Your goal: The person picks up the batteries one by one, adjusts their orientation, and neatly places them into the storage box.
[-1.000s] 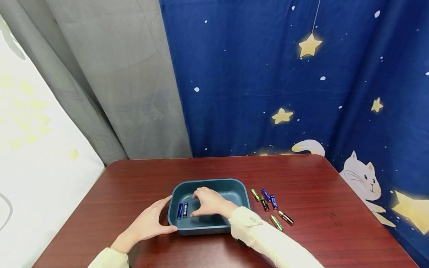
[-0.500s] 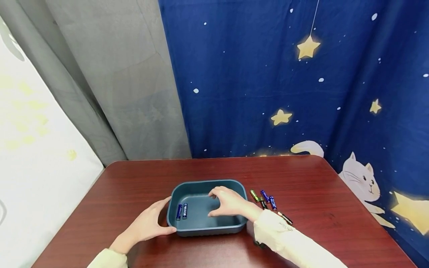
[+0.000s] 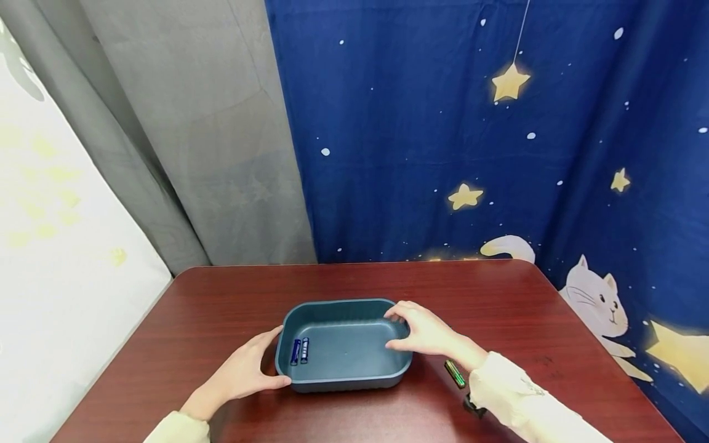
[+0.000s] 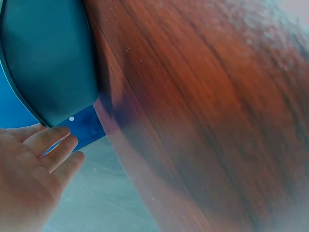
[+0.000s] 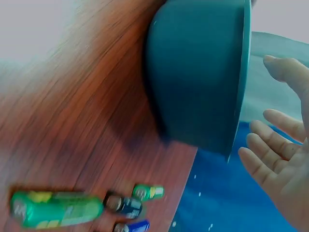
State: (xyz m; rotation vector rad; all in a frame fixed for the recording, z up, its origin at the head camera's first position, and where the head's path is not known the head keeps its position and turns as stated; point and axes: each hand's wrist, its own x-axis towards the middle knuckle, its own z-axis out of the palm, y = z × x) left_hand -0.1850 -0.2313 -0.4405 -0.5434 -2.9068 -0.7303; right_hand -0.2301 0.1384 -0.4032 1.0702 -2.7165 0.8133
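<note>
A dark teal rectangular bin [image 3: 346, 386] sits on the table. Two blue batteries, a left one [image 3: 296, 352] and a right one [image 3: 304, 351], lie side by side at its left end. My left hand [image 3: 244, 370] spans that end, thumb and fingertips at the rim, its fingers fairly straight in the left wrist view. Over the bin's right rim my right hand [image 3: 423, 329] hovers, thumb and fingers spread apart, nothing between them. On the table to the right, the right wrist view shows a green battery [image 5: 57, 209], a black battery [image 5: 123, 205] and a blue battery [image 5: 133, 226].
A smaller-looking green battery [image 5: 148, 192] lies farther along the table. In the head view my right hand and forearm hide most of the loose batteries. The reddish-brown table [image 3: 238, 295] ends at a grey curtain [image 3: 244, 184] and a blue star-patterned curtain [image 3: 399, 154].
My right hand has moved right, from inside the bin to over its right rim, its forearm now covering most loose batteries. My left hand and the two batteries in the bin stay put.
</note>
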